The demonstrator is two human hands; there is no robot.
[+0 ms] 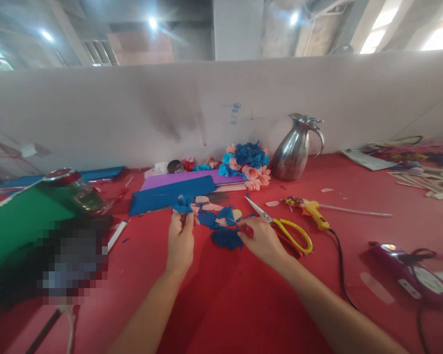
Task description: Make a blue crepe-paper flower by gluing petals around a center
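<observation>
My left hand point(180, 241) is closed, with a small blue paper flower point(183, 204) between thumb and fingers. To its right, my right hand point(262, 238) is closed in a pinch just over cut paper; a thin pale sliver shows at the fingertips, too small to name. Blue and pink paper petals point(207, 219) lie scattered between the hands. A stack of dark blue petals point(227, 238) rests by the right fingertips. Scissors point(280, 223) with yellow handles lie partly open beyond the right hand, with a yellow glue gun point(312, 210) to their right.
Blue sheets point(173, 193), a bunch of paper flowers point(249, 160) and a steel jug point(292, 152) stand along the pale wall. A lidded jar point(83, 191) and green sheet point(25, 221) are left. A purple power strip point(409, 275) and the glue gun's cord lie right.
</observation>
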